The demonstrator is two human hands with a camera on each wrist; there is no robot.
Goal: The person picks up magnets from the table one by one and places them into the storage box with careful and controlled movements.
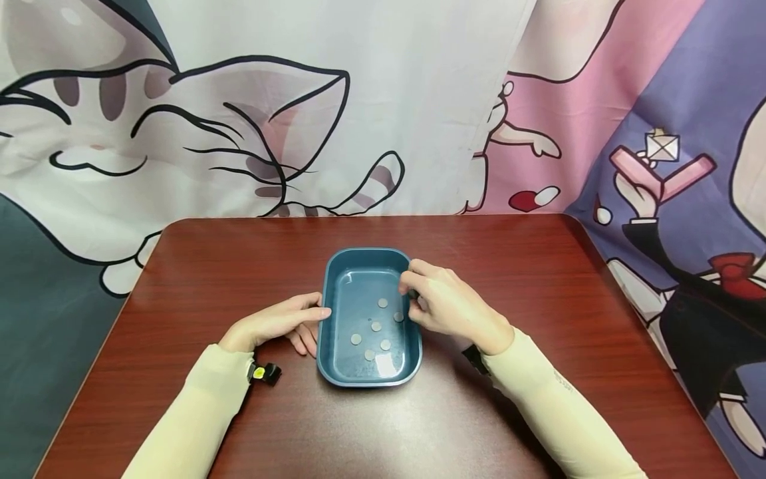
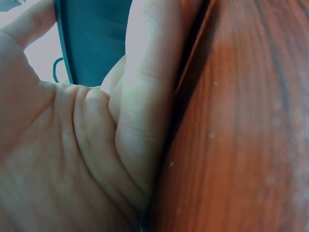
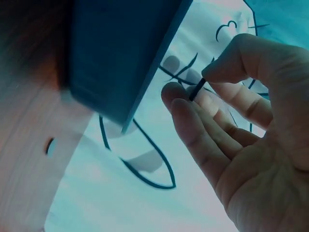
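Note:
A blue rectangular tray (image 1: 371, 384) sits on the table with several small silvery coins (image 1: 376, 326) spread over its floor. My left hand (image 1: 287, 322) holds the tray's left side, thumb over the rim and fingers against the outer wall. In the left wrist view, the tray's wall (image 2: 94, 43) shows between that thumb and the fingers. At the tray's right rim, my right hand (image 1: 445, 301) pinches a thin coin (image 3: 197, 90) between thumb and fingertips; it appears dark and edge-on in the right wrist view.
The reddish-brown wooden table (image 1: 239, 266) reaches back to a cartoon-printed curtain (image 1: 407, 100). A small round piece (image 3: 50, 146) lies on the wood near the tray in the right wrist view. A dark wrist device (image 1: 266, 373) is strapped on the left wrist.

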